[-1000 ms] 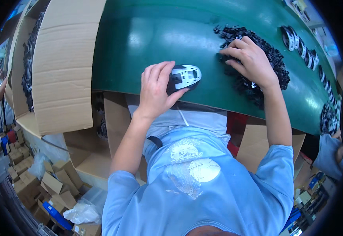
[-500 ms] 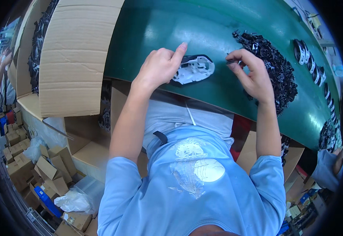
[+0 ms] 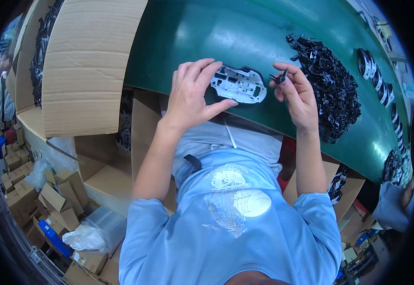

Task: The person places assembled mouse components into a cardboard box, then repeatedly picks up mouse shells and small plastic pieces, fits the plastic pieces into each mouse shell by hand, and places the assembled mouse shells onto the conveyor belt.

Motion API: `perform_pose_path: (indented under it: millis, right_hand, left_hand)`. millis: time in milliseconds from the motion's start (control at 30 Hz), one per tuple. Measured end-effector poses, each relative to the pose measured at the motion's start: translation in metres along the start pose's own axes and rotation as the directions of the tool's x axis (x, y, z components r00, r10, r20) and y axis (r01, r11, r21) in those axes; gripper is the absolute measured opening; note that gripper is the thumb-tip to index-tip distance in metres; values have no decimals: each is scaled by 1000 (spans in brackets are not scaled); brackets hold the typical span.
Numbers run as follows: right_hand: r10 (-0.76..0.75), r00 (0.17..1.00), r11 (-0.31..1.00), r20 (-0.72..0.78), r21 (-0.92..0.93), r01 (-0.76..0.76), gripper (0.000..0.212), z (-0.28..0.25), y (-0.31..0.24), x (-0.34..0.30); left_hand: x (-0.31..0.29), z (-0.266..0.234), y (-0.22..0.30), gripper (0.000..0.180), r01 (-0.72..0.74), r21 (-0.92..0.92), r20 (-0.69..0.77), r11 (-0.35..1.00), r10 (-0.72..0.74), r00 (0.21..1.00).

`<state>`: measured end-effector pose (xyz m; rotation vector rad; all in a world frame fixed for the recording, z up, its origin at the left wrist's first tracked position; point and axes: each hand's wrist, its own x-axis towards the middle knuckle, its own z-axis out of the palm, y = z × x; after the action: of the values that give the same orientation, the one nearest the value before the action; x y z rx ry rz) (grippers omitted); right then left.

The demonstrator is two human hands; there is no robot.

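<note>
A computer-mouse shell (image 3: 238, 85), black outside with a white-grey interior facing up, lies at the near part of the green table. My left hand (image 3: 190, 92) spans its left end, fingers on the far edge and thumb on the near edge. Just right of the shell, my right hand (image 3: 299, 97) pinches a small black plastic part with thin prongs (image 3: 278, 78) between thumb and fingers, apart from the shell. Beside that hand lies a big pile of similar black plastic parts (image 3: 333, 90).
Rows of black-and-white shells (image 3: 375, 76) stand along the right of the green table (image 3: 207, 33). A large cardboard box (image 3: 88, 66) with black parts is at the left. Boxes and a plastic bag (image 3: 88, 240) lie lower left. Another person's sleeve (image 3: 392, 204) shows at the right edge.
The shell has turned so its interior faces up more fully, and it sits slightly further right. My left thumb has moved to its near edge. My right hand has turned, showing the black part.
</note>
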<state>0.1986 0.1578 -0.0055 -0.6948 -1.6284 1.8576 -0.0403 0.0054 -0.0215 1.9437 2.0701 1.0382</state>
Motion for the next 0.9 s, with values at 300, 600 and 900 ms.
perform_pose_path:
  millis: [300, 600, 900]
  right_hand:
    - [166, 985, 908, 54, 382, -174, 42, 24, -7, -11]
    - [-14, 1000, 994, 12, 105, 12, 40, 55, -7, -18]
    - [-344, 938, 878, -41, -369, 306, 38, 58, -7, -7]
  left_hand:
    - [15, 1, 35, 40, -154, -207, -224, 966, 107, 969]
    - [22, 20, 59, 17, -100, -546, -243, 832, -43, 969]
    - [5, 11, 64, 12, 204, -817, -33, 540, -397, 917]
